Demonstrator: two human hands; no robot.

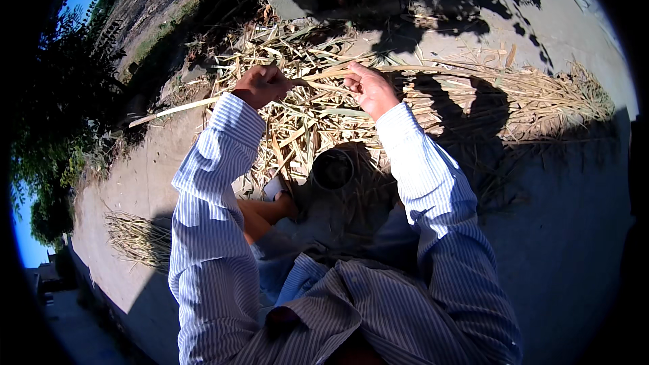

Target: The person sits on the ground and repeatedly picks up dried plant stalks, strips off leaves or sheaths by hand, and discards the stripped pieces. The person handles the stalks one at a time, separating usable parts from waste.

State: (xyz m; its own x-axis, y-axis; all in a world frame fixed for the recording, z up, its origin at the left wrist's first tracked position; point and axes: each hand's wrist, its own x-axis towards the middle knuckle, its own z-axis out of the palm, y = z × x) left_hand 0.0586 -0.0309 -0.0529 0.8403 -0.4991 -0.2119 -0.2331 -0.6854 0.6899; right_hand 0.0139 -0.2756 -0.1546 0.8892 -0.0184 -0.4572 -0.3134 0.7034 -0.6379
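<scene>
So basically 1 long pale strip (331,71) is held up beyond the dark round container (332,168), its free end poking out well to the left of it. The left grip (260,86) is closed around the strip, beyond and left of the container; the right grip (370,88) is pinched on it, beyond and a bit right. Loose dry leaves (304,128) are heaped past the container, 1 long bundle (547,101) is spread off to its right, and 1 smaller bundle (138,236) is set well to its left.
</scene>
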